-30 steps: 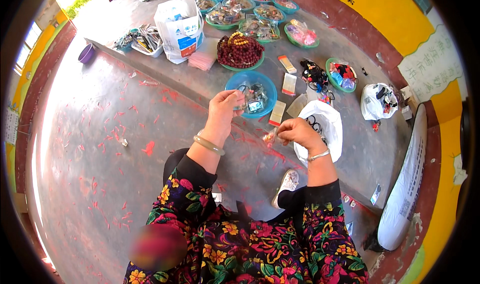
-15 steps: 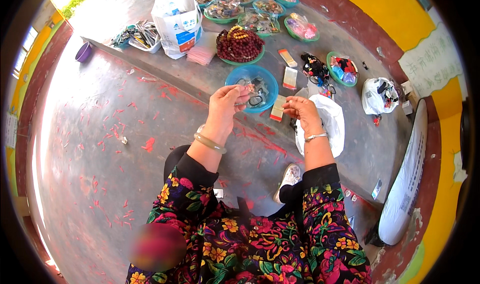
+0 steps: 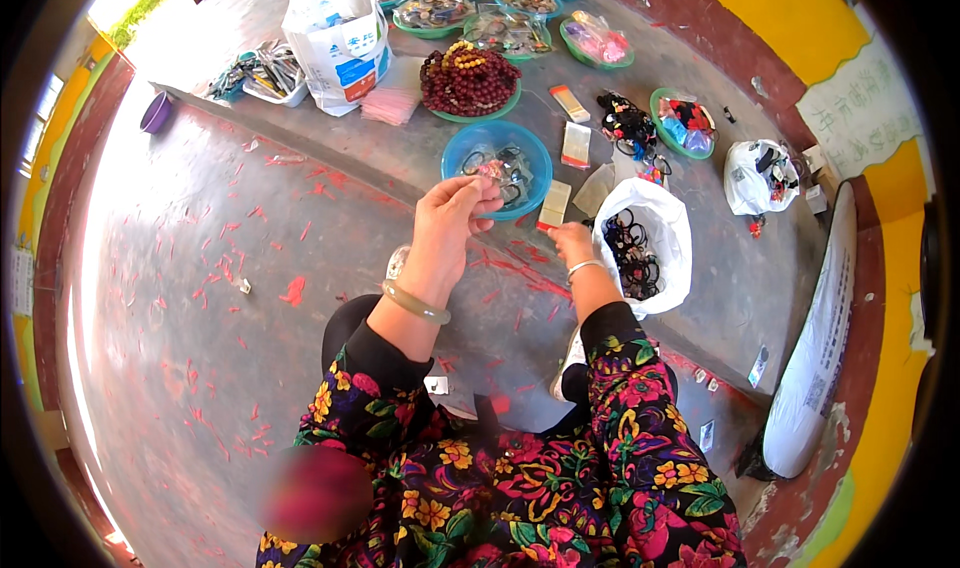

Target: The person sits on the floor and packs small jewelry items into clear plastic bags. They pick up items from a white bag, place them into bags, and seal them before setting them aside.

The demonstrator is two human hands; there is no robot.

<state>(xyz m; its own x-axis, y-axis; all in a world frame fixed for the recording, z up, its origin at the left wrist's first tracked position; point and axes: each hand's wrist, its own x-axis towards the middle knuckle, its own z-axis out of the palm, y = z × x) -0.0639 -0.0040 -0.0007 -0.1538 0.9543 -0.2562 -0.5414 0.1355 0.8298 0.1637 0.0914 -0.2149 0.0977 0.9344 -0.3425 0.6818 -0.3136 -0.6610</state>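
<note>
My left hand point(image 3: 447, 225) is raised at the near edge of a blue plastic bowl point(image 3: 462, 200). Its thumb and fingers pinch together on something small, perhaps pinkish, that I cannot make out. Inside the bowl lie dark hair ties and clear small packets point(image 3: 512, 173). My right hand point(image 3: 574, 245) hangs lower, with bunched fingers, by the red end of a small flat cream box point(image 3: 554, 204); whatever those fingers hold is hidden. Right beside this hand a white plastic bag point(image 3: 675, 243) stands wide at the mouth, full of black hair ties point(image 3: 632, 258).
Two more flat boxes point(image 3: 575, 144) lie beyond the bowl. Farther back are a heap of dark red beads point(image 3: 468, 78), a white carrier bag point(image 3: 338, 48) and several filled green and blue bowls point(image 3: 430, 15). A raised step edge point(image 3: 300, 153) crosses the floor.
My right hand has moved left and down, away from the white bag, uncovering the black hair ties in it. My left hand keeps its pinch near the bowl. The view has shifted slightly.
</note>
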